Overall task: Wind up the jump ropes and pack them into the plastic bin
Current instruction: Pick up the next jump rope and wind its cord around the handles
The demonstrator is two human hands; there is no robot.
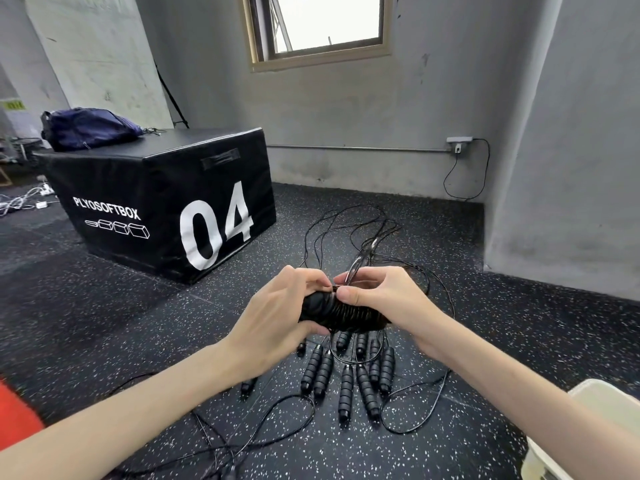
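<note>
Speckled rubber floor [104,306] lies open between plyo box [166,202] and plastic bin [595,410] at right edge, while left hand [277,313] and right hand [384,299] grip wound jump rope handles [343,315] above loose handles [346,379].

A blue bag [88,129] lies on the black plyo box [162,199].
</note>
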